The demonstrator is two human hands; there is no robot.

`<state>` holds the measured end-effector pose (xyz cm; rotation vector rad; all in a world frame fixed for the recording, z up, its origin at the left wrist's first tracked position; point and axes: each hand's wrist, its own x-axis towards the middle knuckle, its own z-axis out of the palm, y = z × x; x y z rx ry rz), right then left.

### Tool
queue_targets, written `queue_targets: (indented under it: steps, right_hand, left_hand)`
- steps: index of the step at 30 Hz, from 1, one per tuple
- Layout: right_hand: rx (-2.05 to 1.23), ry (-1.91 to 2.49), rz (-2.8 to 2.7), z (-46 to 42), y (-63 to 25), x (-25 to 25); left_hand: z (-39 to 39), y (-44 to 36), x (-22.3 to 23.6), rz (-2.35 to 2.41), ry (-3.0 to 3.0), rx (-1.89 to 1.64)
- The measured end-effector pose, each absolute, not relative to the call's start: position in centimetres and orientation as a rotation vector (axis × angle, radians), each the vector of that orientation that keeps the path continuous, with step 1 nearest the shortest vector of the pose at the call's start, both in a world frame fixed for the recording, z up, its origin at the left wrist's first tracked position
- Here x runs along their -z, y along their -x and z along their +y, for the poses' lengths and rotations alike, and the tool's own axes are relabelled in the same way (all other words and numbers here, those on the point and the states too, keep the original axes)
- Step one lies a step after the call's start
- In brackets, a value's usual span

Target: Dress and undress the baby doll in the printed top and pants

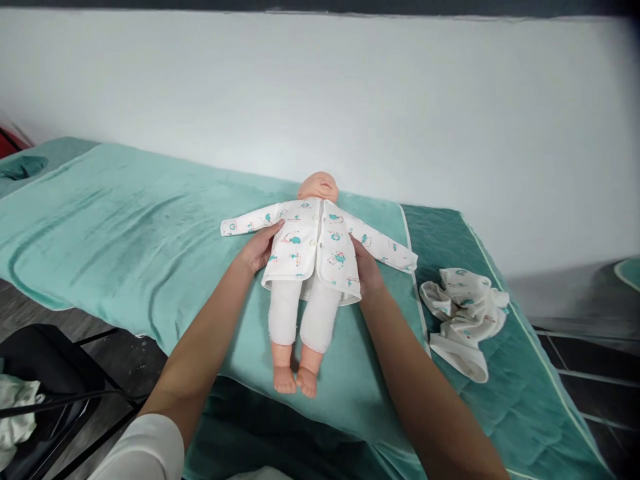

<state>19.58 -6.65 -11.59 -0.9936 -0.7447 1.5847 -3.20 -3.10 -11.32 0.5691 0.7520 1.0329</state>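
A baby doll [283,365] lies on its back in the middle of the bed, head toward the wall and bare feet toward me. It wears a white printed jacket [299,248], fastened at the front, with both sleeves spread outward, and white leggings [284,313]. My left hand [261,248] grips the doll's side below one sleeve, thumb on the jacket and fingers partly hidden beneath. On the other side my right hand [366,265] holds the doll at the waist, with most of its fingers out of sight behind the jacket.
Crumpled white printed clothing [467,313] lies to the right on the dark green quilted cover [540,400]. A light green blanket [100,220] spreads under the doll. Behind rises a white wall [320,87]. At lower left stands a black chair [55,360] with cloth [17,410] on it.
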Motion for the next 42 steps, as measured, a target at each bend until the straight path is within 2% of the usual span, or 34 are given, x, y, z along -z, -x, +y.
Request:
queue_targets:
  steps: [15,21,26,34,42]
  right_hand:
    - [-1.444,0.897,-0.624,-2.1,-22.0,13.1]
    - [-1.315,0.755,-0.612,-1.5,-24.8,14.3]
    - [-1.263,0.749,-0.372,-1.4,-27.5,14.3]
    - [-1.117,0.781,-0.293,1.1,-31.3,15.5]
    - [-1.148,0.757,-0.222,3.0,-31.5,15.4]
  left_hand:
    - [1.4,0.6,10.8,0.664,-0.471,-1.049]
    - [3.5,3.5,11.8,0.729,-0.318,-1.455]
    - [4.7,5.9,11.6,0.847,-0.224,-1.705]
    - [5.7,7.8,12.2,0.957,-0.234,-1.933]
    - [6.1,8.9,11.9,1.081,-0.273,-2.020]
